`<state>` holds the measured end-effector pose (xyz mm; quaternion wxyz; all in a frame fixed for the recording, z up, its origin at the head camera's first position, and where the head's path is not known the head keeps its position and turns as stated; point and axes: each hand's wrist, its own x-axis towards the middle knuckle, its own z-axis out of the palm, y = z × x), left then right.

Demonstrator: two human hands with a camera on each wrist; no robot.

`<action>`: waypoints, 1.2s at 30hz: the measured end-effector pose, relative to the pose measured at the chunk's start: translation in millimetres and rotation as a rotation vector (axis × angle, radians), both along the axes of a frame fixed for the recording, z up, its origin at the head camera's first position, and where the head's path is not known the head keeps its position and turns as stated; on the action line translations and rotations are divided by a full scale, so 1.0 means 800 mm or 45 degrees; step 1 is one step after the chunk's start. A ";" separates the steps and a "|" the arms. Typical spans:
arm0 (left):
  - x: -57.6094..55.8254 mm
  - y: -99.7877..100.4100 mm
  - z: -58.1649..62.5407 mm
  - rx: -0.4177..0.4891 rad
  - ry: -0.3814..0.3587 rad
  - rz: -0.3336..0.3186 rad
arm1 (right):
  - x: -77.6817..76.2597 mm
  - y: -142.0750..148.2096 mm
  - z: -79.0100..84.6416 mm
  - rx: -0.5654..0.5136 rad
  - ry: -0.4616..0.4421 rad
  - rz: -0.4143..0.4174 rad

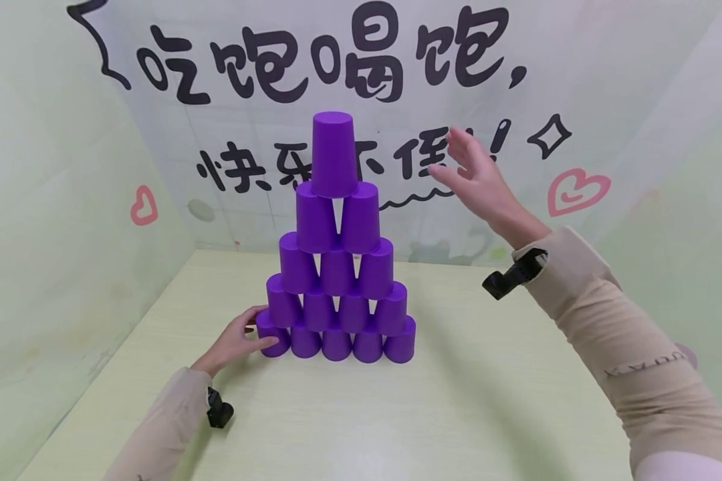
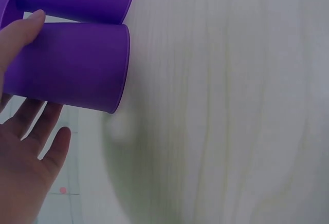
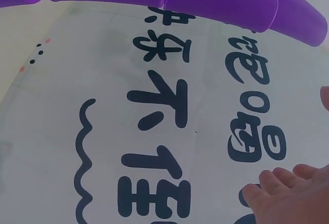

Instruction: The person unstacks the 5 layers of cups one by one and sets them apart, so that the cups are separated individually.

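Purple cups, all upside down, stand stacked as a pyramid that narrows to a single top cup [image 1: 333, 155]. My left hand [image 1: 245, 339] holds the leftmost cup of the bottom row [image 1: 274, 336], thumb on its near side and fingers on its far side. In the left wrist view that same cup [image 2: 72, 64] lies between thumb and fingers. Raised in the air right of the top cup is my right hand [image 1: 480, 184], apart from the stack and holding nothing. The right wrist view shows its fingers [image 3: 275, 180] extended, with cups [image 3: 221, 0] along the upper edge.
The pyramid stands on a pale wood-grain table [image 1: 337, 414]. Behind it hangs a white sheet [image 1: 247, 127] with large black characters and pink hearts. Pale green walls [image 1: 54, 234] close in the left and right sides. Each wrist wears a small black camera [image 1: 514, 274].
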<state>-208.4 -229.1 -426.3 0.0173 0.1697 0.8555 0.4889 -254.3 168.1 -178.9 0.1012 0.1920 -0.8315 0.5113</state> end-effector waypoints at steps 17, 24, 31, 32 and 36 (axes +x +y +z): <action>-0.007 -0.004 -0.001 -0.056 0.018 -0.024 | 0.007 -0.062 0.043 -0.025 -0.049 0.182; -0.023 -0.015 -0.030 -0.102 0.023 -0.009 | -0.009 -0.088 0.056 -0.016 0.037 0.337; -0.024 -0.017 -0.034 -0.091 0.043 -0.018 | -0.030 -0.105 0.062 -0.019 0.012 0.453; -0.024 -0.016 -0.034 -0.097 0.043 -0.017 | -0.031 -0.107 0.063 -0.025 0.009 0.463; -0.024 -0.016 -0.033 -0.121 0.051 -0.007 | -0.035 -0.115 0.061 -0.081 0.004 0.514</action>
